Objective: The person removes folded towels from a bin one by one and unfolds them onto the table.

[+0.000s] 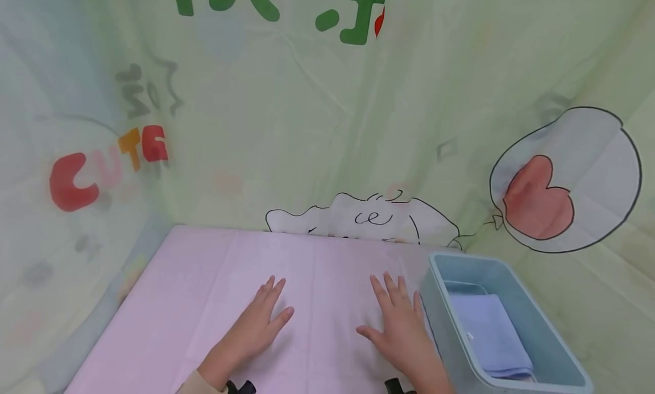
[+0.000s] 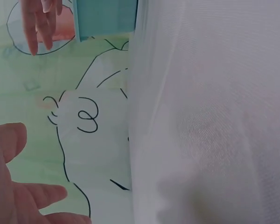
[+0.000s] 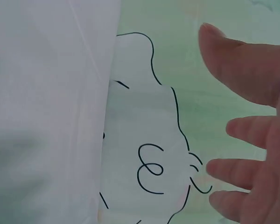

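Note:
Above the pink table (image 1: 204, 303), my left hand (image 1: 258, 320) is held with fingers spread and nothing in its grasp. To its right, my right hand (image 1: 401, 328) hovers the same way, fingers apart and holding nothing. It is beside the light blue bin (image 1: 512, 303), in which a folded blue cloth (image 1: 488, 331) lies. In the left wrist view, the left hand (image 2: 18, 182) shows at the lower left, with the other hand at the top near the bin (image 2: 105, 18). The right wrist view shows the right hand (image 3: 256, 130) with thumb and fingers extended.
A pale green curtain (image 1: 307, 115) with printed drawings and letters hangs behind the table and along its sides. The bin stands at the table's right, its wall rising close to my right hand. Black straps or mounts (image 1: 243, 387) sit at the wrists.

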`<action>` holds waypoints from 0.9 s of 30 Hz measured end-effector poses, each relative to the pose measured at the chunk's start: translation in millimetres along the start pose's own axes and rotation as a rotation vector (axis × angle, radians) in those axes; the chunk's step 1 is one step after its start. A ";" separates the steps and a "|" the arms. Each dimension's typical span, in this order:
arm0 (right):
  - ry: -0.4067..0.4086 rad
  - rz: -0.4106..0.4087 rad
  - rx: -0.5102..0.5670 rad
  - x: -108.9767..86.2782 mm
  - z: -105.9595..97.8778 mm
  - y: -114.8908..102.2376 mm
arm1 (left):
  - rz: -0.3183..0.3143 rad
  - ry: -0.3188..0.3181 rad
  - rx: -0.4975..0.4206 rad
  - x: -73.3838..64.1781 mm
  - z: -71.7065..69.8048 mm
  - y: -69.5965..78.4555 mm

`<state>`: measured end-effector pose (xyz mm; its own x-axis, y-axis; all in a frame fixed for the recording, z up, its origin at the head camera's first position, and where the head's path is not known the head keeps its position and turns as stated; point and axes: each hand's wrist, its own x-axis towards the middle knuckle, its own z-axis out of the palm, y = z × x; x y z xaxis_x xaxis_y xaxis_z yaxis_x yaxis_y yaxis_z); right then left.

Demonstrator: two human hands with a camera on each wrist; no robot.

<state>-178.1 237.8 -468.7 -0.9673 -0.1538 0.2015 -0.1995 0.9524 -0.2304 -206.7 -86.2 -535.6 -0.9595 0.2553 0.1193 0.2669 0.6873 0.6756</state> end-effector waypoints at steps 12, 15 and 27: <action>0.291 -0.020 0.064 -22.7 -31.1 11.3 | -0.007 -0.054 -0.175 17.7 3.3 5.2; 0.311 -0.006 0.039 -30.3 -40.9 16.4 | -0.015 -0.063 -0.226 22.2 2.3 10.3; 0.407 0.024 0.025 -57.4 -54.8 61.6 | 0.026 -0.131 -0.395 44.9 -5.7 36.6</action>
<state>-126.3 319.8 -442.3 -0.8317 -0.0101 0.5551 -0.1863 0.9469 -0.2620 -240.5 -53.4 -501.3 -0.9265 0.3710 0.0633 0.2109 0.3725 0.9038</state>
